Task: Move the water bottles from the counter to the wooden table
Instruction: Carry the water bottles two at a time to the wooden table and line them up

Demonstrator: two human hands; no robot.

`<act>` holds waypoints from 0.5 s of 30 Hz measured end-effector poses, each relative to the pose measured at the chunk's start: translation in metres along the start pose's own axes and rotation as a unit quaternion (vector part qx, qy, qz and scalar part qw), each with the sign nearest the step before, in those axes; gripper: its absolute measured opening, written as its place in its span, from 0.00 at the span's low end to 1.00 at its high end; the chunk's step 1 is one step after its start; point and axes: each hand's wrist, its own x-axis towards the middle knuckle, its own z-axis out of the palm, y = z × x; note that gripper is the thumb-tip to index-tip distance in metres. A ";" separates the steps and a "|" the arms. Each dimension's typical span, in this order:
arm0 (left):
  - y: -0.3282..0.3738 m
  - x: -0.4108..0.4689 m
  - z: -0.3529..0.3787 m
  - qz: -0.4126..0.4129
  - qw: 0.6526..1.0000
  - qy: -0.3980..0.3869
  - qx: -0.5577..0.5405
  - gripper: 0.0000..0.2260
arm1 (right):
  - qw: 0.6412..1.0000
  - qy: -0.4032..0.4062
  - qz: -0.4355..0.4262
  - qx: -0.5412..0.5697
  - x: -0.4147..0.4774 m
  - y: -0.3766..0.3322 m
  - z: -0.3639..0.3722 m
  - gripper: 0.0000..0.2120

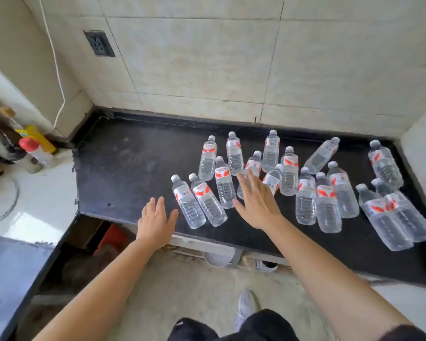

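1. The water bottles (289,175) stand in a loose cluster on the right half of the black bench (123,168). They are clear, with red-and-white labels and pale caps.
2. The left hand (156,221) is open, its fingers straight and spread, and it holds nothing. It is over the bench's front edge, just left of the leftmost bottle (188,205), with a small gap between thumb and bottle.
3. The right hand (258,205) is also open, with its fingers stretched forward into the middle of the cluster. Its fingertips overlap a half-hidden bottle (255,164); whether they touch it cannot be told.
4. The leftmost bottle and its neighbour (209,204) stand between the two hands.
5. The bottles at the far right (385,166) are well apart from both hands.
6. A wall socket (99,44) sits in the tiles above the bench, and condiment bottles (36,143) stand off to the left.
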 end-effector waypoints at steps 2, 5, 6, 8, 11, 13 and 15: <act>-0.005 0.021 0.001 -0.010 0.999 -0.039 0.016 0.32 | 0.999 -0.035 0.014 0.023 0.023 -0.006 0.010 0.37; -0.014 0.058 0.011 0.002 0.996 -0.082 0.042 0.33 | 0.997 -0.068 0.002 0.033 0.050 -0.020 0.035 0.37; -0.017 0.070 0.015 0.003 0.994 -0.101 0.040 0.33 | 0.997 -0.073 -0.003 0.037 0.057 -0.026 0.044 0.37; -0.022 0.094 0.023 -0.002 0.989 -0.143 0.024 0.35 | 0.995 -0.092 0.007 0.044 0.066 -0.037 0.062 0.37; -0.026 0.126 0.042 -0.027 0.986 -0.167 -0.005 0.38 | 0.990 -0.116 0.053 0.062 0.073 -0.054 0.083 0.36; -0.020 0.140 0.052 -0.018 0.987 -0.163 -0.002 0.39 | 0.988 -0.127 0.064 0.059 0.074 -0.063 0.093 0.35; -0.011 0.146 0.062 -0.008 0.988 -0.153 -0.008 0.41 | 0.989 -0.126 0.070 0.023 0.075 -0.069 0.105 0.33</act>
